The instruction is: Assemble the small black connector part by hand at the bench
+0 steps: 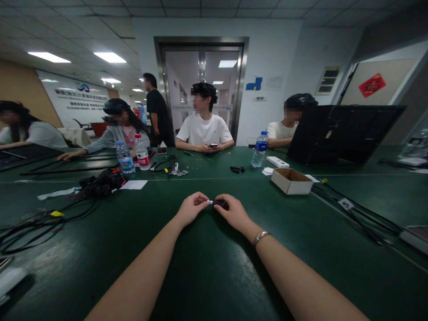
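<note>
Both my hands meet over the green table (214,267) in front of me. My left hand (191,207) is closed, its fingertips pinching the silvery end of a small black part (218,203). My right hand (233,210) is closed round the other, dark end of the same part. The piece is short and mostly hidden by my fingers, so its exact shape cannot be made out. A bracelet sits on my right wrist.
An open cardboard box (291,181) lies to the right, with black cables (354,209) beyond. A cable bundle (100,183) and loose wires lie left. Water bottles (125,157) and small black parts (236,169) stand farther back. Several people sit across the table; a black panel (337,133) stands right.
</note>
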Available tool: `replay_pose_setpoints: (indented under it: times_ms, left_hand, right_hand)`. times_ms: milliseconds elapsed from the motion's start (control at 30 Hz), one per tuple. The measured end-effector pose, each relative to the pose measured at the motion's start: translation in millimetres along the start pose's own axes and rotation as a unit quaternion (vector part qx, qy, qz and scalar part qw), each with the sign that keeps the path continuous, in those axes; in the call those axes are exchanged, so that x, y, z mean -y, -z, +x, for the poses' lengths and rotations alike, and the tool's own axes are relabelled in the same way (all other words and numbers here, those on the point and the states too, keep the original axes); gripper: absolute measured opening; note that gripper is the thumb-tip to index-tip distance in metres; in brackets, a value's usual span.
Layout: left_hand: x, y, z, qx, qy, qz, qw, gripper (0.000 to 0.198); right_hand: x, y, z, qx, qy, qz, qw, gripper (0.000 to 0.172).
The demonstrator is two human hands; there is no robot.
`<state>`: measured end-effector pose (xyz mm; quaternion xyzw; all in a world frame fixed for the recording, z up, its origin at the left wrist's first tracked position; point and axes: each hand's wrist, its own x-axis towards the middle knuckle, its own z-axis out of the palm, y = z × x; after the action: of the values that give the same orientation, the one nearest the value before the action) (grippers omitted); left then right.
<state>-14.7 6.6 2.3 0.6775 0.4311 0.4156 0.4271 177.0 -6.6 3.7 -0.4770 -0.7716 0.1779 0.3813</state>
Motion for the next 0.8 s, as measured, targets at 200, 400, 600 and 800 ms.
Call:
replay_pose_setpoints:
  times_ms: [200, 400, 600, 800]
  left_hand:
    - [-3.5, 0.4, -0.5, -0.012, -0.006, 0.030, 0.999, 0.022]
    - [-1.0, -0.1, 0.3, -0.016, 0.017, 0.025, 0.999, 0.040]
    - [3.1, -1.5, 2.3, -0.034, 0.046, 0.119, 0.991, 0.046]
    - [-1.0, -0.8, -0.5, -0.008, 0.034, 0.155, 0.987, 0.044]
  right_hand:
    - [-1.3, -0.5, 0.2, 0.001, -0.003, 0.001, 1.000, 0.016]
    - [-2.2, -1.8, 0.6, -0.004, 0.006, 0.003, 1.000, 0.017]
    - [-1.7, -1.8, 0.3, -0.003, -0.002, -0.003, 1.000, 0.017]
    - [-2.8, -1.8, 0.0, -0.002, 0.006, -0.001, 1.000, 0.017]
